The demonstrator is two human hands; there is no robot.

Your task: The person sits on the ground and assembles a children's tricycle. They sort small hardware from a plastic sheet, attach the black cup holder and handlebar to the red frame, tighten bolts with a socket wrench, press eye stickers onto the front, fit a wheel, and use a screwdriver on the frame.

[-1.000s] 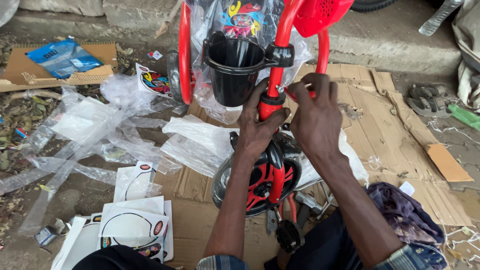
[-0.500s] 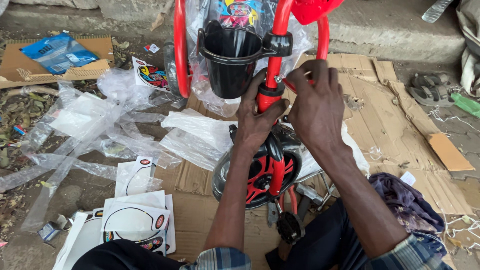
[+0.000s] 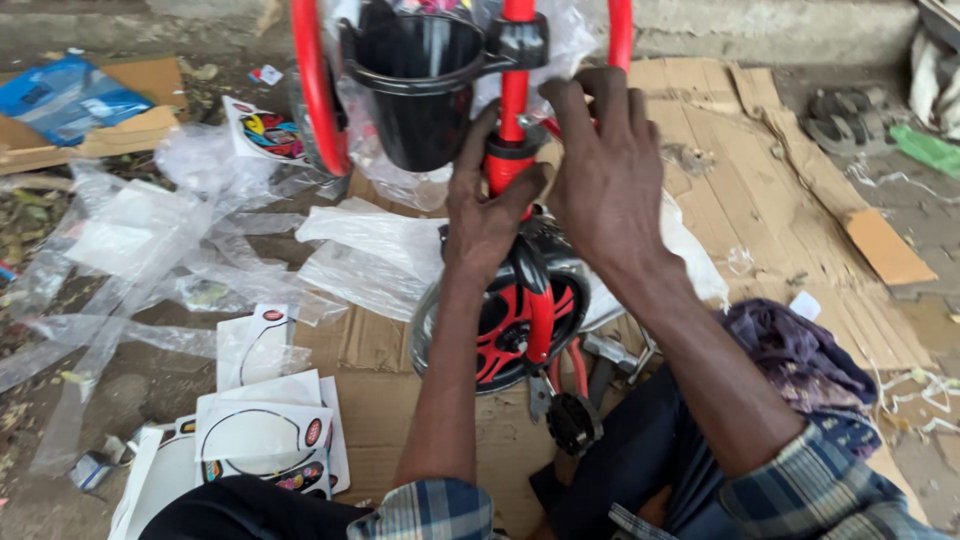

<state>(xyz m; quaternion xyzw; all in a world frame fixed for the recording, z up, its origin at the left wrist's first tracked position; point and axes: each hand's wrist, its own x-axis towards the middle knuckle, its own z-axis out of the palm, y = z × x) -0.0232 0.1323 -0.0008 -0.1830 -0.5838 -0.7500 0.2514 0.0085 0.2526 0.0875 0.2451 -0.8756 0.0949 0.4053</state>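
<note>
Nearest, at six o'clock, the black pedal (image 3: 573,422) and red-spoked front wheel (image 3: 505,325) rest on flattened cardboard (image 3: 760,170). Above them the left hand (image 3: 487,215) is closed around the red steering stem (image 3: 513,120); the right hand (image 3: 605,170), fingers curled, touches the collar at twelve o'clock, beside the black basket (image 3: 420,85). The step looks like seating the stem; next probably calls for steady alignment.

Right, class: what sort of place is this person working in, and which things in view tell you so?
Probably an outdoor roadside spot: flattened cardboard spread over bare ground, a stone kerb behind, and torn plastic wrapping littered about.
</note>
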